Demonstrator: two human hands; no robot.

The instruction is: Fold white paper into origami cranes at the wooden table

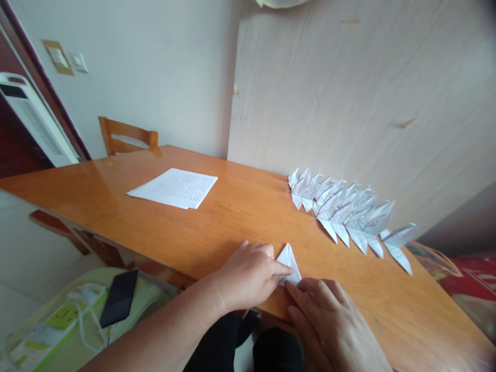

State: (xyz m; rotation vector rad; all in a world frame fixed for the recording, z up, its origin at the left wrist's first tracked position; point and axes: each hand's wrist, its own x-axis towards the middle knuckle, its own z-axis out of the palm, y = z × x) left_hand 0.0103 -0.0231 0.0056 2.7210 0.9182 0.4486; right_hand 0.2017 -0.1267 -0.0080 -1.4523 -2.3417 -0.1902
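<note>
Paper [289,258], folded to a small white point, lies at the near edge of the table [240,217], between both hands. The left hand [250,276] rests on its left side. Its index finger stretches across the fold and presses down, while the other fingers curl loosely and hold nothing. The right hand [333,320] comes in from below with its fingertips laid on the paper's near corner. Its thumb is hidden, so I cannot tell whether it pinches the paper or only presses.

The step looks like the setting of a crease. To do it well, the left index should act as an anchor while a right fingertip runs along the fold from the middle outward, once the edges meet cleanly at the tip. The paper sits close to the table's edge, so firmer wood lies a little further in.

A row of folded pieces [344,214] lies well apart toward the far side and gives a shape to match. A stack of sheets [174,187] lies further left.
</note>
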